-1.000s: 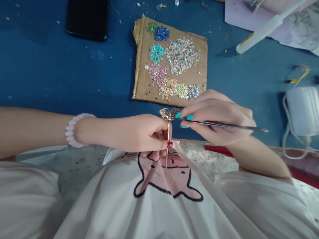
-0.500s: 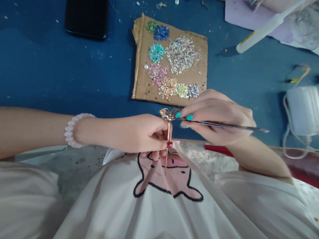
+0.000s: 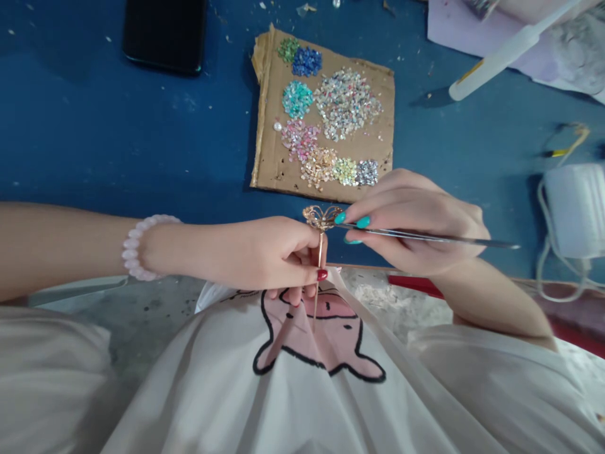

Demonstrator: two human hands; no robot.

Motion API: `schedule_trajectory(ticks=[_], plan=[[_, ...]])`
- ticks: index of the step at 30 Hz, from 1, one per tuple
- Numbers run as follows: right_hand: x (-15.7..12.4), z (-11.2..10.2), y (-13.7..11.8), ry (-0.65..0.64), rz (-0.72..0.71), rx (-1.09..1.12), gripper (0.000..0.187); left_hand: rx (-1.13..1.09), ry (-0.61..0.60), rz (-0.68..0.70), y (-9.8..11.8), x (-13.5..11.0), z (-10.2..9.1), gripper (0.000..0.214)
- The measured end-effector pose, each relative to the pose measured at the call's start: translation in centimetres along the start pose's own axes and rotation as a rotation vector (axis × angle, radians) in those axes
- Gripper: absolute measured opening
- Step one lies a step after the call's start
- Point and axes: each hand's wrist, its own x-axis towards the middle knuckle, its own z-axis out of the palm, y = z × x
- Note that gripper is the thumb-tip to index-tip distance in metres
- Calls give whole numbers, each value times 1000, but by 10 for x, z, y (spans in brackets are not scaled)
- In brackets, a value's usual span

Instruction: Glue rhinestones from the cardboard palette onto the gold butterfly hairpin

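Note:
A gold hairpin (image 3: 321,249) with an openwork butterfly head is pinched by its stem between the thumb and fingers of my left hand (image 3: 278,255). It points upright in the picture, its butterfly near the table's edge and its thin tip over my shirt. My right hand (image 3: 420,221) is closed round a pair of metal tweezers (image 3: 439,238), held nearly level. The tweezers' tips are at the right side of the butterfly; whether they hold a small stone I cannot make out. Just beyond lies a piece of cardboard (image 3: 269,157) bearing several heaps of small coloured stones (image 3: 347,104).
A black phone (image 3: 164,34) lies on the blue table (image 3: 94,139) at the far left. At the right are a white pen-like tool (image 3: 491,63), a lilac sheet (image 3: 449,25) and a white adapter with a cable (image 3: 574,211). A single pearl (image 3: 277,126) rests on the cardboard.
My right hand and the tweezers have shifted slightly to the right, and the tweezers' arms look a little farther apart. My left hand and the hairpin have hardly moved.

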Motion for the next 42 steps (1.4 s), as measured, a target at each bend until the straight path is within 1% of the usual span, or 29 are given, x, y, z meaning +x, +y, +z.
schedule_trajectory(ticks=[4,8,12,17,21,25,28,30,32,34,36,39,42], plan=[[-1,0,0,-20,-3,7,15,6,1,6,0,0,-1,14],[-2,-1,0,-21,15,2,10,30,5,16,-1,0,-1,14],[-2,-1,0,-19,17,-5,10,50,1,16,-1,0,-1,15],[0,-1,0,-15,9,0,15,31,-3,22,0,0,-1,15],[-1,-1,0,-27,23,4,13,9,-10,-4,1,0,-1,16],[-2,-1,0,-10,56,47,7,8,-9,-13,2,0,0,15],[1,-2,1,45,79,103,11,8,-3,-50,2,0,0,12],[4,-2,3,115,79,116,12,22,-3,-53,0,1,-1,11],[4,-1,6,197,89,115,12,54,-8,-16,-2,2,-2,10],[2,1,11,249,140,100,11,81,-13,27,-5,2,-2,10],[-1,3,15,238,211,78,10,94,-15,52,-8,2,-3,11],[-7,4,21,147,298,6,7,97,-20,70,-9,2,-3,13],[-10,4,26,67,352,-107,10,106,-21,82,-8,2,-3,12]])
